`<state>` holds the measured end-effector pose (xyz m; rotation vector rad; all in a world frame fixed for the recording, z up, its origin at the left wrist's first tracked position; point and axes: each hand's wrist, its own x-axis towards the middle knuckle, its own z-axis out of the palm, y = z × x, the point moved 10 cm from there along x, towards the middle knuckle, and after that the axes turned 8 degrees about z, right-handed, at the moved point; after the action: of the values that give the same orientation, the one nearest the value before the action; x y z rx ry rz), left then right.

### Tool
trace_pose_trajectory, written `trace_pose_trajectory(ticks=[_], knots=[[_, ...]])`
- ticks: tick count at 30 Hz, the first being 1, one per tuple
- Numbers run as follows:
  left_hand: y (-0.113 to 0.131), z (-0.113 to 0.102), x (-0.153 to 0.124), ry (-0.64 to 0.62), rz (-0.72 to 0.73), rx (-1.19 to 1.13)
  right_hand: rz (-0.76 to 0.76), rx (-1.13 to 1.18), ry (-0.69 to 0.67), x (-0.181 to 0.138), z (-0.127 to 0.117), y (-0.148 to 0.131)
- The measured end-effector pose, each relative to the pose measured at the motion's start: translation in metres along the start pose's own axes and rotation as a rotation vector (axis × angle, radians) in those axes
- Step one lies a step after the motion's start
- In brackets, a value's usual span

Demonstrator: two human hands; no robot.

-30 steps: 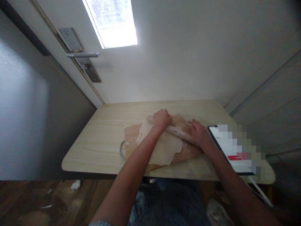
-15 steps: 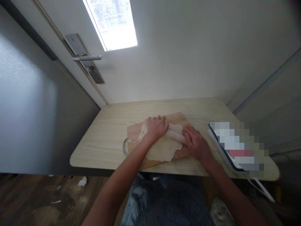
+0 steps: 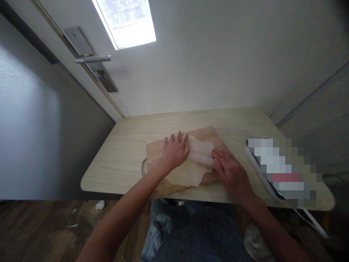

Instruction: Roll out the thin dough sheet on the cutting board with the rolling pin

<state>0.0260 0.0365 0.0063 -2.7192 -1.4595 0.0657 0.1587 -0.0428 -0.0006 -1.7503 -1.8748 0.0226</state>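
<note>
A thin, pale sheet of dough with ragged edges lies on a wooden cutting board. Across it runs a whitish rolling pin, slanting down to the right. My left hand rests over the pin's left end, palm down, its fingers stretched forward and apart. At the other end my right hand lies over the pin with its fingers extended flat. Both palms hide the ends of the pin, so I cannot see how they touch it. A metal handle sticks out at the board's left side.
The board lies on a light wooden table against a white door with a lever handle. On the table's right is a blurred-out flat device with a white cable. Paper scraps lie on the floor at left.
My left hand's fingers have straightened and spread from a more curled position. Both hands sit slightly lower over the dough with the rolling pin. The whole view has shifted a little.
</note>
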Motion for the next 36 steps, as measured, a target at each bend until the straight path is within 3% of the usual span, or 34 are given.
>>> trace_pose_trajectory(ticks=[11, 20, 30, 36], knots=[[0.002, 0.005, 0.023, 0.011, 0.070, -0.023, 0.028, 0.015, -0.035, 0.014, 0.003, 0.007], [-0.005, 0.005, 0.051, 0.028, 0.026, -0.117, 0.141, 0.091, -0.101, 0.036, 0.013, 0.029], [-0.018, 0.008, 0.103, 0.050, -0.042, -0.207, 0.184, 0.141, -0.064, 0.065, 0.014, 0.049], [-0.023, 0.004, 0.096, 0.101, -0.108, -0.183, 0.138, 0.135, -0.037, 0.059, 0.012, 0.043]])
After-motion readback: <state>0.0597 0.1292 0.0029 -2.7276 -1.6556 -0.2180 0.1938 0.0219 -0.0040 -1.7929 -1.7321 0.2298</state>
